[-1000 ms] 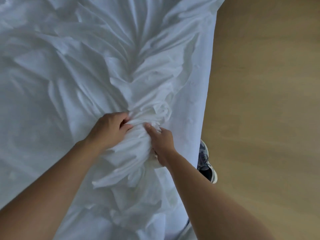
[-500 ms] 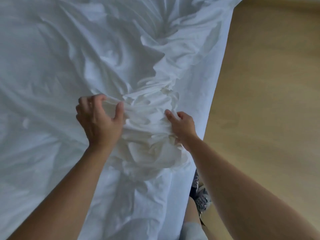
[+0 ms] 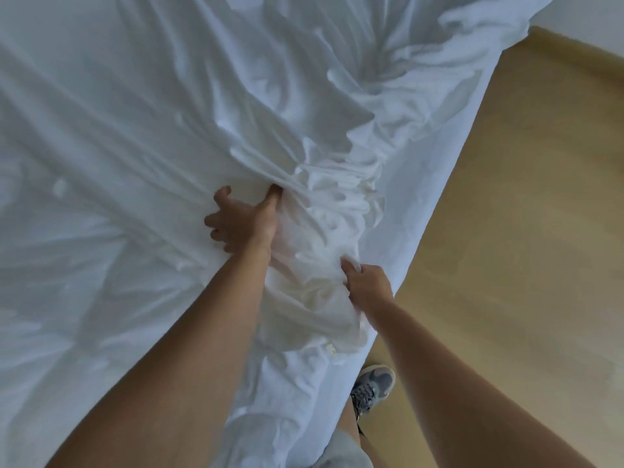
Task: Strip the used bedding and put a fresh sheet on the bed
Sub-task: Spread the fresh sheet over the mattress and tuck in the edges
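Note:
A crumpled white sheet (image 3: 141, 136) covers the bed and fills most of the view. A bunched ridge of the sheet (image 3: 334, 211) runs along the bed's right side. My left hand (image 3: 241, 221) lies on the sheet left of the ridge, its fingers curled into the fabric and its thumb dug under a fold where the creases converge. My right hand (image 3: 368, 285) grips the near end of the bunched fabric close to the bed's right edge. What lies under the sheet is hidden.
A tan wooden floor (image 3: 506, 231) lies to the right of the bed. My grey shoe (image 3: 371, 386) stands on it beside the bed's edge. A pale wall (image 3: 587, 25) shows at the top right. The sheet's side (image 3: 449, 170) hangs down toward the floor.
The left hand let go of its earlier handful and took hold farther up the sheet. The right hand kept its hold on the bunch. The view swung, showing more floor and the far corner.

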{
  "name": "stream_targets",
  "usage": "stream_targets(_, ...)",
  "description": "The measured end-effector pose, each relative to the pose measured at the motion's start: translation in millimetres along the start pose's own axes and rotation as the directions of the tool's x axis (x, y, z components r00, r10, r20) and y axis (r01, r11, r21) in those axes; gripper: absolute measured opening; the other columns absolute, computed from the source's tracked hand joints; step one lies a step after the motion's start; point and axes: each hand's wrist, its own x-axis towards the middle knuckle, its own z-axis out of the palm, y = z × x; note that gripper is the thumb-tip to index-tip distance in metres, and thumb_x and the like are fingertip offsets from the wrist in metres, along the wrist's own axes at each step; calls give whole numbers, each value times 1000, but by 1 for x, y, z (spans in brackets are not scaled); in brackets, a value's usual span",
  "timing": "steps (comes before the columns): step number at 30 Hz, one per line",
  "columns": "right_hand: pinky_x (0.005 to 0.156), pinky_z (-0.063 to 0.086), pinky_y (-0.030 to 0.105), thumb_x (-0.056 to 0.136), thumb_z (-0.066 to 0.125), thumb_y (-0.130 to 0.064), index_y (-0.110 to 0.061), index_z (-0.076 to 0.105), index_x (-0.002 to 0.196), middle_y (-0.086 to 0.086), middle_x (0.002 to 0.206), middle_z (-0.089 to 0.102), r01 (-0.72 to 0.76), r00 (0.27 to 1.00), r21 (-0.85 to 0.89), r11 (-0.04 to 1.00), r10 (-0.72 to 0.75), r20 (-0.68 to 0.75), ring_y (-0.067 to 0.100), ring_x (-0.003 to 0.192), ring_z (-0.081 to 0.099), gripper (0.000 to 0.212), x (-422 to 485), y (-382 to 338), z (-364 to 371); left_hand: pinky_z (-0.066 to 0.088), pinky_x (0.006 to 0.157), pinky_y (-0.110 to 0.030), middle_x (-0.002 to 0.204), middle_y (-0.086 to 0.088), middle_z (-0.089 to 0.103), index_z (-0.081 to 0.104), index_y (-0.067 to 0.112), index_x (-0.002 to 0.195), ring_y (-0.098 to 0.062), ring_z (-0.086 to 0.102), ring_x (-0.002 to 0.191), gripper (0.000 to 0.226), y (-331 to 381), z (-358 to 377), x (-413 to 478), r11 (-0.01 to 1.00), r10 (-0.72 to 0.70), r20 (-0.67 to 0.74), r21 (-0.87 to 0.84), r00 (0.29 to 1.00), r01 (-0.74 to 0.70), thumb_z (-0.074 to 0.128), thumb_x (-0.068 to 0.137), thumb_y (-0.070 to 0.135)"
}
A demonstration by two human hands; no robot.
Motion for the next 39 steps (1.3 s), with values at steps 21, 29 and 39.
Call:
stream_targets(21,112,27,34,104,34,-43,1,43,145,19,149,47,304,616,-244,921,-386,-687,33,137,44,61,147,-230,-57,45,73,-39,106,-11,70,63,14,111,-37,66,99,26,15,46,36,552,608,366,443,705,-706,46,102,32)
stream_targets(29,110,31,42,49,43,-91,-15,39,142,13,140,46,144,773,-240,960,-260,-578,36,133,41,120,153,-193,-55,40,91,-46,124,-8,57,56,24,130,-34,54,110,88,-39,43,18,439,542,557,451,629,-777,47,69,87)
stream_targets(39,77,31,21,91,63,-50,-10,62,114,14,116,68,241,743,-136,961,-273,-612,34,110,61,46,140,-136,-44,35,67,-34,97,-9,70,57,25,88,-36,64,94,24,-39,18,35,426,520,739,210,428,-880,49,102,43)
